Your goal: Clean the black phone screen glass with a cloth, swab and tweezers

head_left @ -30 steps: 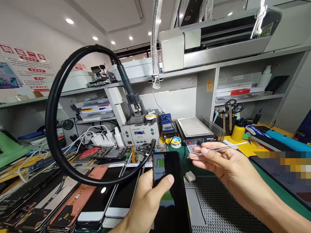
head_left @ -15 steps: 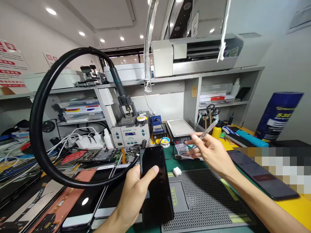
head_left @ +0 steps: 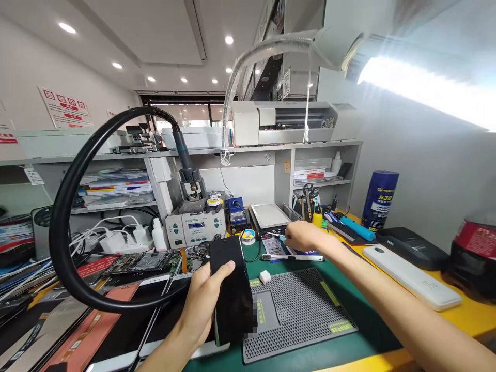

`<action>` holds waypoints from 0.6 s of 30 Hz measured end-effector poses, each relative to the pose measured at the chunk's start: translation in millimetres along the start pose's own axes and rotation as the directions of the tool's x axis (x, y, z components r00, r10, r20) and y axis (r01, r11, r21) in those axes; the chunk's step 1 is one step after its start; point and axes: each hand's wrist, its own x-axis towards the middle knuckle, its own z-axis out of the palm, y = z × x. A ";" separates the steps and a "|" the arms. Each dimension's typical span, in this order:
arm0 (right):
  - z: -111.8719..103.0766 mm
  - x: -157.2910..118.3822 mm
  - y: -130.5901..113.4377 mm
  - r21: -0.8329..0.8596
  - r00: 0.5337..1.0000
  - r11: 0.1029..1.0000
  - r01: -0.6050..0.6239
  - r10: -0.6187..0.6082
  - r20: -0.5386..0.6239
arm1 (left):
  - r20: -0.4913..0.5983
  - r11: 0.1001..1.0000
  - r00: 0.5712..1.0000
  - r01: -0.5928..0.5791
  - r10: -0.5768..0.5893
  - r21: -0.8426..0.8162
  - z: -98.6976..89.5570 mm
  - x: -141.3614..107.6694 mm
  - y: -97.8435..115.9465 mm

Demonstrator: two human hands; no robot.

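Observation:
My left hand (head_left: 207, 294) grips a black smartphone (head_left: 232, 289) tilted upright, thumb across its dark glass. My right hand (head_left: 304, 236) reaches to the back of the bench with fingers closed. Thin tweezers (head_left: 274, 234) seem to stick out from its fingertips, mostly hidden by the hand. Just below lies a toothbrush-like brush (head_left: 292, 257) with a white handle and dark bristles. A grey perforated mat (head_left: 298, 310) lies right of the phone, with a small white block (head_left: 265, 276) at its far left corner.
A hot-air station (head_left: 196, 227) stands behind, its black hose (head_left: 58, 217) looping at left. Phones and screens (head_left: 104, 325) cover the left side. A heating plate (head_left: 269, 215), blue spray can (head_left: 380, 200), white slab-like device (head_left: 413, 276) and dark bottle (head_left: 476, 258) stand right.
My right hand has moved forward and down with the tweezers, from above the bench to near the heating plate. My left hand still holds the phone. The view has tilted up and turned right.

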 end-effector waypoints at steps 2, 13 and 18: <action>1.7 8.8 -6.4 -0.091 0.999 0.996 -0.015 0.019 0.037 | -0.001 1.000 1.000 0.015 -0.015 0.002 -1.2 0.3 -0.8; 23.5 -20.7 6.9 -0.176 0.987 0.974 0.141 -0.123 0.107 | -0.019 0.998 1.000 -0.012 0.011 -0.067 -3.6 0.2 -0.1; 38.8 -17.0 24.5 -0.121 0.970 0.965 0.232 -0.220 0.102 | -0.050 0.993 0.997 -0.071 0.066 -0.096 -2.8 1.9 2.5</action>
